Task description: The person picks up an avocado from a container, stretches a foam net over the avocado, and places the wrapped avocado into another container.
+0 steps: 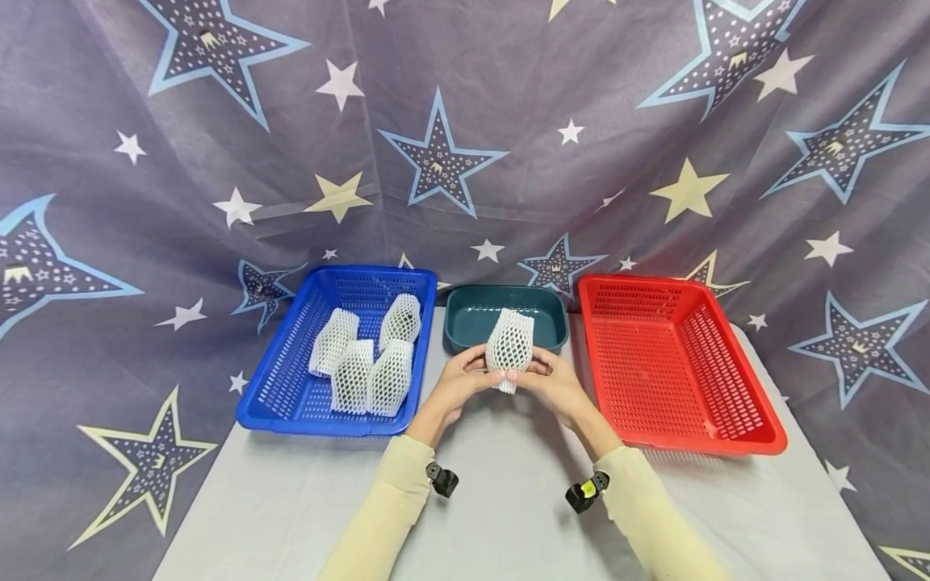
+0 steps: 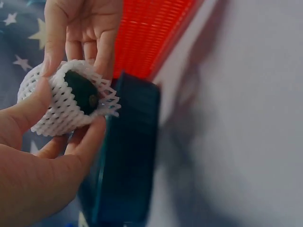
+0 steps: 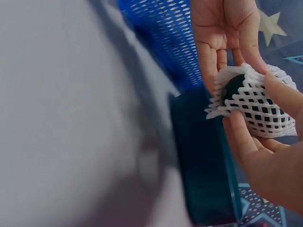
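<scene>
Both hands hold a dark green avocado (image 2: 81, 92) in a white foam net sleeve (image 1: 510, 343), raised in front of the green basin. My left hand (image 1: 459, 386) grips it from the left and my right hand (image 1: 558, 389) from the right, thumbs on the near side almost meeting. In the left wrist view the sleeve's end gapes around the avocado's stem end, with fingertips right at the net's rim. More white net sleeves (image 1: 352, 375) with dark contents, several in all, lie in the blue basket (image 1: 291, 425) on the left.
The dark green basin (image 1: 465, 297) stands at the back middle of the white table (image 1: 508, 516), behind the hands. A red basket (image 1: 639, 379) with nothing in it stands to the right. A star-patterned curtain (image 1: 465, 234) hangs behind them all.
</scene>
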Tool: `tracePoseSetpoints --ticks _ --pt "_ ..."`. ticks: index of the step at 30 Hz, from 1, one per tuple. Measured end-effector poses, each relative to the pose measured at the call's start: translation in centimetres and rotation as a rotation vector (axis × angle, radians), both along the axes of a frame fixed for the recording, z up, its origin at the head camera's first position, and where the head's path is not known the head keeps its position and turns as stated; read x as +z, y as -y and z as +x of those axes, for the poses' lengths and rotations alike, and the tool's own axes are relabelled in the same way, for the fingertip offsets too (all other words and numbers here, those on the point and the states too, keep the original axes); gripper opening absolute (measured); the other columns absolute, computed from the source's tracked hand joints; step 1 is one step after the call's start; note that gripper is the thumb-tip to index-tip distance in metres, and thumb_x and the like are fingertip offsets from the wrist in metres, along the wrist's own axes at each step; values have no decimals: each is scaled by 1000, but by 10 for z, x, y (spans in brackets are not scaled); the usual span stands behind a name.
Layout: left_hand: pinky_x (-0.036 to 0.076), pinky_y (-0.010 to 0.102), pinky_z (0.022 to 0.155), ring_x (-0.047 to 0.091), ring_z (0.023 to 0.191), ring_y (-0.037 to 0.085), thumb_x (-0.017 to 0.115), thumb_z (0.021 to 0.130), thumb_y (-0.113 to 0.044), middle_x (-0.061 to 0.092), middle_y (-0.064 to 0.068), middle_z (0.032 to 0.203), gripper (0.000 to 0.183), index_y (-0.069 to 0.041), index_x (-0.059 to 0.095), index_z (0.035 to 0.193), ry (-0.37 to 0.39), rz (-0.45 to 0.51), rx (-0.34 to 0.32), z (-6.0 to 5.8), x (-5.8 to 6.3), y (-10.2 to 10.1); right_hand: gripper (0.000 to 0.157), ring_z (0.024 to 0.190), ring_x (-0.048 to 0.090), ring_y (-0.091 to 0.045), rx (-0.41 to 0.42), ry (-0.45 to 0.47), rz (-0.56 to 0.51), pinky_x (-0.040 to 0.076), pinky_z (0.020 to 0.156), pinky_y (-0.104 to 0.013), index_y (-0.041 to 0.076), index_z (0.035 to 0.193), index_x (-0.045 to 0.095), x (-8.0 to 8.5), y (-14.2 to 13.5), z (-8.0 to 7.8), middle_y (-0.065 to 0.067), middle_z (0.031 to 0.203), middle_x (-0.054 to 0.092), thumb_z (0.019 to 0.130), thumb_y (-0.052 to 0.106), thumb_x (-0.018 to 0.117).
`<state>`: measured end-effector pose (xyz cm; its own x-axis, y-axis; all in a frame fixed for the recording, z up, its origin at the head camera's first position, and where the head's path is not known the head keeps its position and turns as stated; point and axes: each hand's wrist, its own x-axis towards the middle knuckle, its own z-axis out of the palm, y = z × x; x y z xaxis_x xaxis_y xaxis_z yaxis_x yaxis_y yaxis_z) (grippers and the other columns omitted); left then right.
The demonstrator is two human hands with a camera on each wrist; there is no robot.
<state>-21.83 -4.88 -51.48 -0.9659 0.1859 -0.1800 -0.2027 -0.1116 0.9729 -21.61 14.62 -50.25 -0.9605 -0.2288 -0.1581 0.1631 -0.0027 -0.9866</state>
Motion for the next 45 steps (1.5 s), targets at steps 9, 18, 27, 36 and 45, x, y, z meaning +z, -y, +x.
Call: tracePoseSetpoints --ticks 9,18,27,36,45 --pt "59 25 81 67 92 8 74 87 2 69 6 106 65 -2 50 147 -1 46 5 3 15 4 64 97 71 -7 6 -32 -53 58 88 -23 -3 146 48 16 -2 3 -16 119 73 88 -2 73" --pt "59 25 83 66 97 10 73 89 0 67 13 119 64 -2 49 147 12 49 -53 2 9 9 64 97 70 -8 36 -9 -60 60 89 -27 -4 148 46 14 -9 2 -13 116 72 89 -4 71" --pt "57 32 95 65 105 15 66 96 -12 62 18 130 57 5 45 147 21 85 -110 -1 14 15 62 99 70 -9 80 22 -112 59 90 -25 -7 151 38 15 -14 3 -13 122 67 95 0 64" --pt "59 33 89 70 96 15 65 97 -11 68 11 114 50 2 44 141 102 124 -85 -3 15 17 63 104 67 -10 138 25 -170 57 95 -25 -4 155 32 14 -14 2 -16 128 59 97 -3 58" --pt "59 30 88 69 99 15 69 94 -6 67 12 116 53 -1 45 141 101 151 -85 -3 14 17 61 107 67 -10 127 23 -175 57 96 -28 -3 155 28 14 -13 3 -13 128 62 101 2 56"
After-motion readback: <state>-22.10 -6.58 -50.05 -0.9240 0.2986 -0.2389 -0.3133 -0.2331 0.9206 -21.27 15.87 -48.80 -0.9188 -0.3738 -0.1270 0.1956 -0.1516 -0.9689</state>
